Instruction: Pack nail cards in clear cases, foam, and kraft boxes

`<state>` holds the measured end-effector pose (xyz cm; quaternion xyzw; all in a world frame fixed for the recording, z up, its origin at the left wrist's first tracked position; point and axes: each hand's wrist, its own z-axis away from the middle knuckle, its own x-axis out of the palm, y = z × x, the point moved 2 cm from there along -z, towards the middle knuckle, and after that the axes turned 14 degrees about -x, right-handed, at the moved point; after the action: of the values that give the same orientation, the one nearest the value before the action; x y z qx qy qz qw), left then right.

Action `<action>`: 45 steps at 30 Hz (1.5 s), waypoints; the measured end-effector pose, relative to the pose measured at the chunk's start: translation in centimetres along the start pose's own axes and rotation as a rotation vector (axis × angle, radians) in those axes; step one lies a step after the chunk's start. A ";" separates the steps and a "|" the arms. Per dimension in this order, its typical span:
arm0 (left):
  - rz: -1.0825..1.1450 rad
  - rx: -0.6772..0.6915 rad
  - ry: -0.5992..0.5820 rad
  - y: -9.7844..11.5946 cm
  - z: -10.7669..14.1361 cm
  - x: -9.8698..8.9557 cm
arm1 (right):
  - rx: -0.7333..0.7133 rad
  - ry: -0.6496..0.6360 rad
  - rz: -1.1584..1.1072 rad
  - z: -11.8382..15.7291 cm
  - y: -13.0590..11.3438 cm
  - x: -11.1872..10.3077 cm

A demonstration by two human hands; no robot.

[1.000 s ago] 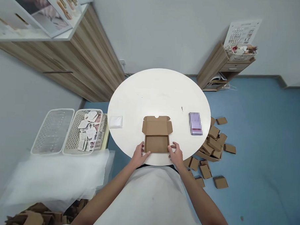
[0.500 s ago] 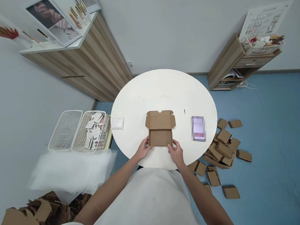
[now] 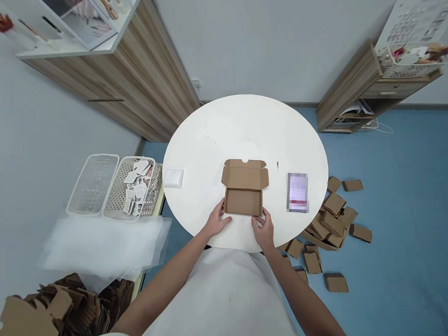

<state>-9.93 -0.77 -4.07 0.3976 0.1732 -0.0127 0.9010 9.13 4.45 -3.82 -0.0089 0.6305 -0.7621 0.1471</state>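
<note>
A brown cardboard box [image 3: 244,202] lies on the round white table [image 3: 248,124], its lid standing away from me and its side flaps spread. Nothing shows inside it. My left hand [image 3: 217,221] is at the box's near left corner, fingers apart, with the index finger along the side. At the near right corner is my right hand [image 3: 263,230], its fingers also apart and touching or almost touching the cardboard. Neither hand is wrapped round the box.
A white packet [image 3: 173,178] lies at the table's left edge, a blurred-out phone-like item [image 3: 297,192] at the right. White baskets [image 3: 128,188], translucent sheets [image 3: 105,242] and flat cardboard [image 3: 69,310] are left. Folded boxes [image 3: 333,222] cover the floor at right.
The box sits slightly farther right in view and straighter. My fingers have loosened from its near corners. The camera view has shifted a little.
</note>
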 end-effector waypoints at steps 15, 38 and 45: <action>0.010 0.060 -0.021 -2.1 -0.2 -4.1 | -0.277 0.188 0.307 3.7 0.6 3.3; 0.048 -0.080 0.424 -5.8 -7.4 -24.0 | 0.144 -0.321 0.258 -4.8 -7.3 27.0; -0.038 -0.036 0.391 -5.5 -7.2 -23.7 | 0.188 -0.262 0.212 -6.1 -8.1 30.5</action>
<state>-35.30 -2.10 -4.84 0.3728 0.3524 0.0510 0.8569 -22.98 4.45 -2.55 -0.0278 0.5293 -0.7903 0.3073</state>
